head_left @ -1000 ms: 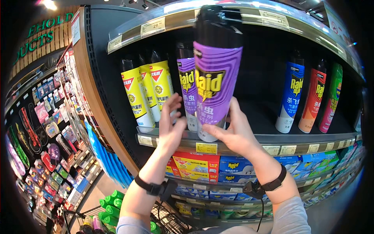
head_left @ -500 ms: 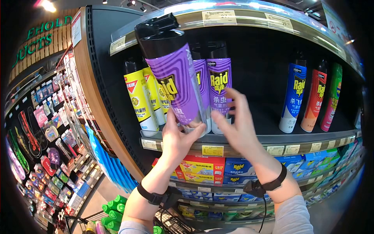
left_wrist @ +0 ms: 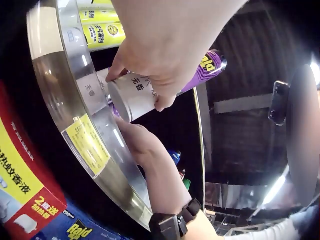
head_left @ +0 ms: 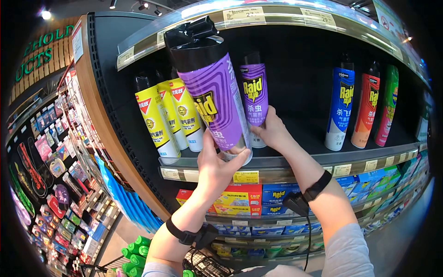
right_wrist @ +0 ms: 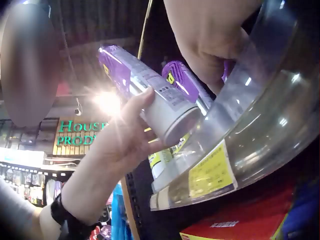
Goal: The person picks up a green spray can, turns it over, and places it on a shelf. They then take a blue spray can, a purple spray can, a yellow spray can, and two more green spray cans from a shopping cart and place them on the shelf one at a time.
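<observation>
While the left hand (head_left: pixel 217 168) grips the base of a purple Raid can (head_left: pixel 213 94) — fingers curled round its bottom, can tilted left, lifted clear of the shelf (head_left: pixel 286 161) — the right hand (head_left: pixel 272 131) wraps the foot of a second purple can (head_left: pixel 254 94) standing upright just behind. Left of both grips stand yellow cans (head_left: pixel 173 115); well right, blue, red and green cans (head_left: pixel 364 104). Price tags (head_left: pixel 245 177) run just below.

1. The left hand (head_left: pixel 217 168) holds a tilted Raid can (head_left: pixel 212 92) in front of the shelf (head_left: pixel 295 161).
2. Behind it, the right hand (head_left: pixel 272 131) grips a second Raid can (head_left: pixel 254 92) standing on the shelf.
3. Yellow-labelled cans (head_left: pixel 168 115) stand to the left.
</observation>
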The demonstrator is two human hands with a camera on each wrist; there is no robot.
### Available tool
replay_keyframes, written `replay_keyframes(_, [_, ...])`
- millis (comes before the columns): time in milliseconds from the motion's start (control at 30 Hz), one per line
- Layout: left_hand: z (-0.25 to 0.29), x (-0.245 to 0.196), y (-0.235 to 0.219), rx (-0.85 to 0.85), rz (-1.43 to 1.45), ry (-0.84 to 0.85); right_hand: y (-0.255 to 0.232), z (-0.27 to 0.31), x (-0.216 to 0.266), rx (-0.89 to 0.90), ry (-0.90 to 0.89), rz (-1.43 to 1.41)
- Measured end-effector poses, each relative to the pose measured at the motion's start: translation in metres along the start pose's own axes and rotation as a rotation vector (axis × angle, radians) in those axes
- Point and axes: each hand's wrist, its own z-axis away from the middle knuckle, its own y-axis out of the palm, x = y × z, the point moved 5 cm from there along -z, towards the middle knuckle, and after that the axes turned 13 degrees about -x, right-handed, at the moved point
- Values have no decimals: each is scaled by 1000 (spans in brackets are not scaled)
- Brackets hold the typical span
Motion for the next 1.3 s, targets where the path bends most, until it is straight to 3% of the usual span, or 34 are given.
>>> replay_keyframes(133, [-2,2,17,35,14,-20,-1,-7,-10,-41,-27,-81])
replay_keyframes(200, [-5,5,27,65,-57,-79,-35,2,-5,-379,-72,-155])
replay_keyframes(267, [-9,12,37,47,-88,-112,-70,29,21,-326,-103,-503])
replay_keyframes(333, [-14,10,45,-37,-157,145,-72,53,43,-224,-302,-408])
replay_keyframes(400, [-13,7,52,-10,-131,182,-68,65,60,-180,-415,-198])
replay_keyframes(600, [-12,12,59,-80,-316,301,-53,54,48,-108,-275,-278])
replay_keyframes(700, [-11,6,55,13,-433,288,-50,53,44,-103,-268,-202])
replay_keyframes(833, [-5,-7,34,11,-469,228,-48,52,40,-88,-299,-135])
replay_keyframes(900, [-4,-9,18,-67,-545,501,-44,51,37,-53,-262,-150])
replay_keyframes(933, [-8,-4,13,-66,-548,499,-42,50,34,-32,-228,-164])
replay_keyframes(1000, [-22,15,-7,-237,-542,329,-40,47,32,-12,-196,-180])
replay_keyframes(1067, [-30,40,-17,-230,-621,370,-38,45,32,5,-180,-140])
replay_keyframes(1133, [-40,62,-12,29,-339,-53,-39,45,35,9,-167,-140])
replay_keyframes(1300, [-50,60,-2,218,-366,-195,-35,51,34,-84,-211,-66])
